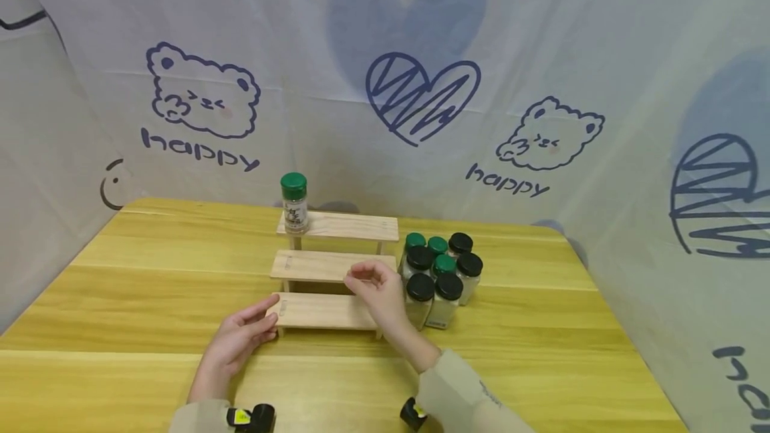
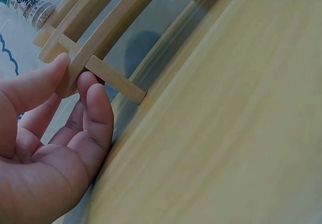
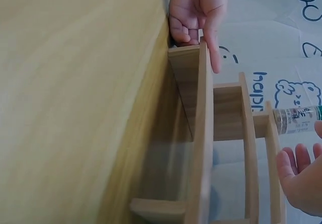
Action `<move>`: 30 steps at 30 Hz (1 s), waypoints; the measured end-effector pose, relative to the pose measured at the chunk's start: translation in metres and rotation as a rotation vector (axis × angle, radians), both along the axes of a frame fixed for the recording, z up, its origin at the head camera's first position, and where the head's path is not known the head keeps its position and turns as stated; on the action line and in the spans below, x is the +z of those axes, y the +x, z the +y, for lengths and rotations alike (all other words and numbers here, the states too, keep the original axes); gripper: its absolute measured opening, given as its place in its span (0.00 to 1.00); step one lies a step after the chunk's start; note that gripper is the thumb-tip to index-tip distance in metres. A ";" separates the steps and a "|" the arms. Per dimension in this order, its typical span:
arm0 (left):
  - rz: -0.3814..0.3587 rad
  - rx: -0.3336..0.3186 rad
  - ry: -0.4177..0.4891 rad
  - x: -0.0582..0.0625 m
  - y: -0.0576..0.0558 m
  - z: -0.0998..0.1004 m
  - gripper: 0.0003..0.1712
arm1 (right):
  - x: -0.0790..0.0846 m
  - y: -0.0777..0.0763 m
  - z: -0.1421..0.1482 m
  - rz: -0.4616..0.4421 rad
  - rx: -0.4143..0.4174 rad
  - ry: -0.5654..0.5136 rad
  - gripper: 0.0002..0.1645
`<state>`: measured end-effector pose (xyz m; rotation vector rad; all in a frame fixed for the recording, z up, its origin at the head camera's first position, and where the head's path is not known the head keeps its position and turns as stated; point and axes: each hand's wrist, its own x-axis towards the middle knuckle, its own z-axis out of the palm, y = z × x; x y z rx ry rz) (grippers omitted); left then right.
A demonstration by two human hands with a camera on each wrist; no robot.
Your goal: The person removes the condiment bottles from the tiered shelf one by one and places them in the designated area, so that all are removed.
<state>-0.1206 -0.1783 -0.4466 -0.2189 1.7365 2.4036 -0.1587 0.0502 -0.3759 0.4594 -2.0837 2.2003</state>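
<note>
A three-tier wooden step rack (image 1: 327, 311) stands on the table. My left hand (image 1: 233, 339) grips the left end of its lowest shelf, with the thumb on top and fingers underneath, as the left wrist view shows. Over the right part of the middle shelf is my right hand (image 1: 385, 294), its fingers loosely bent and nothing between them. A clear spice jar (image 1: 295, 209) with a green lid and a printed label stands upright at the left end of the top shelf.
Just right of the rack, several spice jars (image 1: 442, 309) with black or green lids stand close together. The wooden table (image 1: 150, 286) runs back to a white curtain (image 1: 313, 39) printed with hearts and bears.
</note>
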 end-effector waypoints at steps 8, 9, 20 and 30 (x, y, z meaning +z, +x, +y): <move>0.001 0.000 -0.006 0.000 0.001 0.001 0.21 | 0.021 -0.007 -0.018 0.049 -0.009 -0.025 0.11; -0.002 0.002 -0.011 0.000 0.001 0.001 0.21 | 0.024 -0.007 -0.020 0.051 -0.011 -0.029 0.11; -0.015 0.009 -0.006 0.000 0.002 0.000 0.18 | 0.012 -0.041 -0.038 0.109 -0.039 -0.054 0.14; -0.011 0.020 0.003 0.000 0.001 -0.001 0.20 | 0.019 -0.058 -0.048 0.116 -0.013 0.005 0.20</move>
